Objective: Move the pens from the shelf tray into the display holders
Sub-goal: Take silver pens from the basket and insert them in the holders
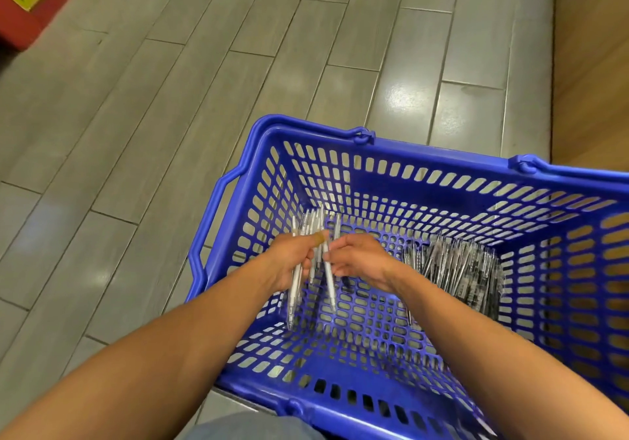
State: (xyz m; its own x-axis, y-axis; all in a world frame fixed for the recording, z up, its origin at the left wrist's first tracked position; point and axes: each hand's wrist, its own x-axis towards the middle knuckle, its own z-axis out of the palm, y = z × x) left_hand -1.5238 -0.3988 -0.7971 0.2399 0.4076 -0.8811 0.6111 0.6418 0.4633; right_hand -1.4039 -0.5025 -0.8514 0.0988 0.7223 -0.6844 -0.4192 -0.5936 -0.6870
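Both hands reach down into a blue plastic shopping basket (442,174) standing on a grey tiled floor (170,99). The left hand (289,259) is curled round a bundle of white pens (315,255), thumb pressed across the barrels, a tan band on the thumb. The right hand (357,259) pinches one pen of that bundle between its fingertips. A heap of loose pens (456,269) lies on the basket's bottom, just right of the right hand. A red box (30,14) with a yellow price label sits at the far left.
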